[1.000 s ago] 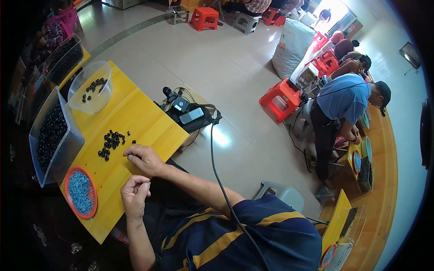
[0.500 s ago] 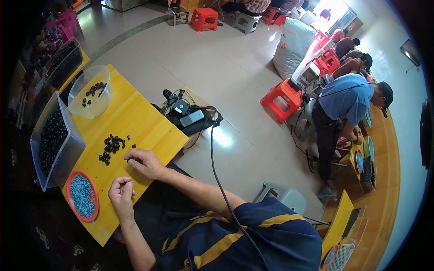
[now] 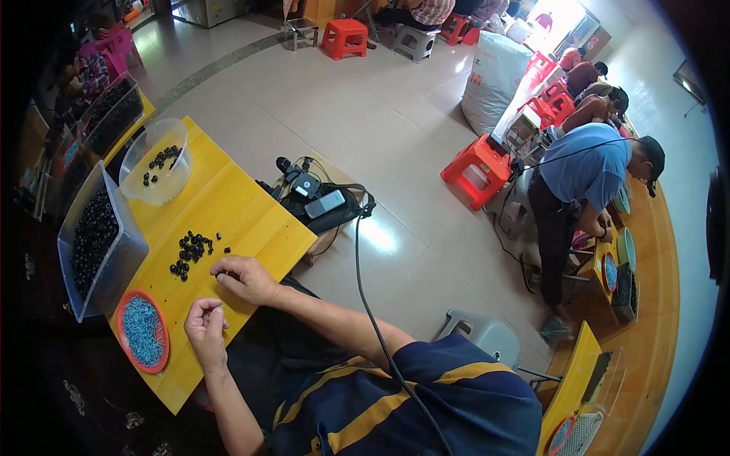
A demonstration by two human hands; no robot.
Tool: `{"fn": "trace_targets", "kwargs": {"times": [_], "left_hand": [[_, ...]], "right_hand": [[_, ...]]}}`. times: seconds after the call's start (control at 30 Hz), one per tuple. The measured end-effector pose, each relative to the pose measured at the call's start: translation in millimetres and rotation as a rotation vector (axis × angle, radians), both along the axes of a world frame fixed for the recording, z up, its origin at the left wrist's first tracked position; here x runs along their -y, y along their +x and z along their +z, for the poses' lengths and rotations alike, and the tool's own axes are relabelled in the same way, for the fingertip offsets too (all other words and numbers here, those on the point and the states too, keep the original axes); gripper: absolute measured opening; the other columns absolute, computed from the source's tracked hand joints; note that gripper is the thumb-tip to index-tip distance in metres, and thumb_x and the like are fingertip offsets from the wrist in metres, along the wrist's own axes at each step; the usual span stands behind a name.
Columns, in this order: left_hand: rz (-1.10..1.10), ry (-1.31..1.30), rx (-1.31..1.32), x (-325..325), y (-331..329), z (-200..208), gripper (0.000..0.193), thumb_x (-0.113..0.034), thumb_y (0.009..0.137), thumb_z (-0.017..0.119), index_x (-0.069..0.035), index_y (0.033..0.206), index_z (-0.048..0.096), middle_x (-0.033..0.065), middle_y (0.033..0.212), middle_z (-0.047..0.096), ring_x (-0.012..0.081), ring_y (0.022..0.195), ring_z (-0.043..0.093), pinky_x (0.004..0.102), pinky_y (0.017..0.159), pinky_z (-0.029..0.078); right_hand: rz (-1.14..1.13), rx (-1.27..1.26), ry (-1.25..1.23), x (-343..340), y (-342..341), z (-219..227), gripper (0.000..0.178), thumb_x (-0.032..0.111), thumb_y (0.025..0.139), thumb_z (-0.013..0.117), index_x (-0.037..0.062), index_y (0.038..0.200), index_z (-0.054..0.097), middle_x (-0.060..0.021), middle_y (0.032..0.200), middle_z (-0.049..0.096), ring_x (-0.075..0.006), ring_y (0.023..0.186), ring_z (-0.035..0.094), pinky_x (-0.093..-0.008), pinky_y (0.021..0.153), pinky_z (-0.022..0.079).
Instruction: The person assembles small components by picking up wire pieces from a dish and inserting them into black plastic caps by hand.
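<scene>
My left hand (image 3: 206,331) is closed above the near edge of the yellow board (image 3: 236,194), its thumb pressed to the curled fingers. Just beyond it, my right hand (image 3: 245,278) is also closed, thumb and fingertips brought together low over the board. What either hand grips, if anything, is too small or hidden to name. A loose group of small black round parts (image 3: 195,245) lies on the board past my right hand. Left of my left hand sits an orange-rimmed dish (image 3: 165,343) filled with small bluish metal pins or screws (image 3: 141,330).
A clear bin (image 3: 131,242) full of black parts stands at the board's left edge, beside a round translucent tub (image 3: 185,178) holding a few. A black cable (image 3: 360,281) runs from a bag with devices (image 3: 334,216) across my arm. At right, a person in blue (image 3: 584,163) bends over another bench.
The whole view has shifted slightly, so the board and bins sit a little lower and to the right. My hands keep nearly the same closed pose.
</scene>
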State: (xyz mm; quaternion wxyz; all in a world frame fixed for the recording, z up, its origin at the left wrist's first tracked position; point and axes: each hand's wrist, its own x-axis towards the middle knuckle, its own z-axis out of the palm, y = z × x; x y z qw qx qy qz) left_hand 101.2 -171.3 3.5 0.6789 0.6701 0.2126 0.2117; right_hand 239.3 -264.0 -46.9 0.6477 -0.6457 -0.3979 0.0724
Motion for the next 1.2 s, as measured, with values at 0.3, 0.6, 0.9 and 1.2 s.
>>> {"fn": "trace_targets", "kwargs": {"times": [0.3, 0.6, 0.9, 1.2], "left_hand": [[0.094, -0.002, 0.013, -4.2, -16.5, -6.7, 0.008, 0.001, 0.088, 0.057, -0.003, 0.095, 0.058, -0.0024, 0.077, 0.052, 0.0033, 0.06, 0.046, 0.0175, 0.054, 0.039], [0.11, 0.036, 0.073, -9.6, 13.6, -2.9, 0.013, -0.004, 0.089, 0.061, -0.002, 0.102, 0.061, -0.0035, 0.084, 0.057, 0.0022, 0.069, 0.051, 0.0181, 0.061, 0.041], [0.122, 0.18, 0.077, -17.5, 28.7, -14.8, 0.016, 0.004, 0.086, 0.063, -0.003, 0.101, 0.062, -0.0051, 0.085, 0.059, -0.0022, 0.066, 0.052, 0.0143, 0.06, 0.043], [0.112, 0.295, 0.061, -16.6, 36.7, -15.3, 0.015, 0.007, 0.082, 0.064, -0.001, 0.095, 0.063, -0.0019, 0.079, 0.06, 0.001, 0.061, 0.055, 0.0183, 0.057, 0.046]], "right_hand": [[0.11, -0.176, 0.021, -7.6, -5.8, -5.1, 0.016, 0.007, 0.089, 0.06, 0.0032, 0.103, 0.065, -0.0102, 0.088, 0.064, -0.0176, 0.079, 0.063, -0.0306, 0.071, 0.051], [0.169, -0.476, 0.083, 6.6, 11.8, -22.5, 0.022, 0.003, 0.092, 0.059, 0.0022, 0.114, 0.06, -0.0058, 0.102, 0.065, -0.0135, 0.093, 0.062, -0.0273, 0.081, 0.051], [0.364, -0.614, 0.132, 2.2, 6.2, -9.6, 0.018, 0.003, 0.095, 0.061, -0.0004, 0.112, 0.057, -0.0029, 0.102, 0.063, -0.0089, 0.094, 0.059, -0.0234, 0.081, 0.048], [0.334, -0.605, 0.085, 5.7, 10.6, -9.9, 0.016, 0.008, 0.096, 0.06, 0.0006, 0.111, 0.059, -0.0007, 0.097, 0.063, -0.0066, 0.088, 0.057, -0.0218, 0.077, 0.047]]}}
